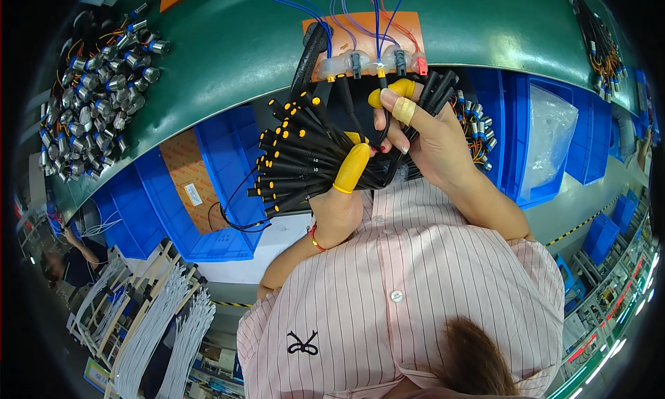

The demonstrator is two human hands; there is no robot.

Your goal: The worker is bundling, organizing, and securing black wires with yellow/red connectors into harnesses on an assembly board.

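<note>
My left hand (339,208), a yellow finger cot on its thumb, is closed round a thick bundle of black cables (298,167). Their yellow-tipped barrel plugs fan out to the left. My right hand (440,139), with yellow covers on its finger and thumb, is closed on several black cable ends (435,94) that stick up past its fingers. Just ahead, an orange board (364,35) carries a row of connectors set in clear glue. A cable's plug (382,82) meets the middle connector, and another black plug (344,87) is by the connectors to its left.
A pile of silver cylindrical parts with coloured wires (104,94) lies on the green bench (215,46) at left. Blue bins (239,163) stand below the bench edge; one at right holds clear plastic (551,136). Wires (377,4) run from the board's far side.
</note>
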